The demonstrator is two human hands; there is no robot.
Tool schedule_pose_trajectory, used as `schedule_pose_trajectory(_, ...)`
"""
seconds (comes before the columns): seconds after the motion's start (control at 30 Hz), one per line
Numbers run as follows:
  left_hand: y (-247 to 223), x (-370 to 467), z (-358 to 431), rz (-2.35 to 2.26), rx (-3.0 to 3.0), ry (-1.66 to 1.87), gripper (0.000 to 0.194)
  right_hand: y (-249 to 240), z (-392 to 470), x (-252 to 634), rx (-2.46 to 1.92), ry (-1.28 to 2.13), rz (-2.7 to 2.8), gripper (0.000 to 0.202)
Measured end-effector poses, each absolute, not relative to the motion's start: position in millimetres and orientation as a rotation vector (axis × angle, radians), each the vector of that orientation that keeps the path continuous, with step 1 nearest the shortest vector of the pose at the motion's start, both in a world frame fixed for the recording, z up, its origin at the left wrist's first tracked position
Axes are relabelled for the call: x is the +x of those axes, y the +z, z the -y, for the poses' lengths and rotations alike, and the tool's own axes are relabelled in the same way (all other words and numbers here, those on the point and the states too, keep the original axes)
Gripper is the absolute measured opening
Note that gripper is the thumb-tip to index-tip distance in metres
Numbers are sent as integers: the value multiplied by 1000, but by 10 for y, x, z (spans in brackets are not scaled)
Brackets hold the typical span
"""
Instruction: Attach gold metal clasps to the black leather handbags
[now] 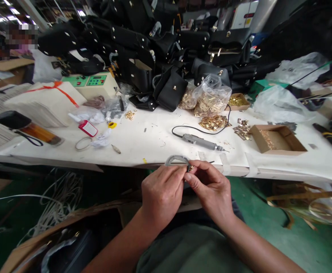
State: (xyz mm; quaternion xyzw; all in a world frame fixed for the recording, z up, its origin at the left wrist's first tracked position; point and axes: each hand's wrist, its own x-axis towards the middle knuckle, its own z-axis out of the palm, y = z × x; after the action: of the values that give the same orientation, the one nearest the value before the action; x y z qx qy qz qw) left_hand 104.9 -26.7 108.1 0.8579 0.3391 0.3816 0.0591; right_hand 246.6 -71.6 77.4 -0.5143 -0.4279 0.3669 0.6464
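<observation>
My left hand is closed round a short curved bag handle that looks wrapped in clear plastic. At the handle's dark end sits a small gold metal fitting, which my right hand pinches between thumb and fingers. Both hands meet just in front of the table's near edge, and the fingers partly hide the fitting. Beyond them on the white table lies a grey electric screwdriver with a black cord, its bit pointing right.
Gold fittings lie beside a plastic bag of metal parts. An open cardboard box stands right. Black handbags pile up behind. Left are a bottle, a paper stack and a control box. A carton with bags stands below.
</observation>
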Motion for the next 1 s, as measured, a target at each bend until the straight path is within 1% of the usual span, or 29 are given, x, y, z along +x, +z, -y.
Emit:
schedule_pose_trajectory(0.17,1121,1076,383,-1009,2558,929,21,720,837,2528,-1192,884,936,25)
schedule_pose_trajectory(0.23,1173,1057,384,-952,2546,753,25,706,886,2585,-1223,892,938,22)
schedule_pose_trajectory(0.37,1319,1013,220,-774,2492,396,43,663,990,2717,-1261,923,903,16)
schedule_pose_trajectory(0.5,1341,1069,-104,-797,2308,182,42,577,1066,2846,-1229,984,833,15)
schedule_pose_trajectory(0.8,1160,1426,-465,-248,2573,163,33,272,1003,3083,-1072,1065,734,14)
schedule_pose_trajectory(1.0,1093,1492,-517,-257,2561,77,29,182,967,3134,-1046,1083,693,17)
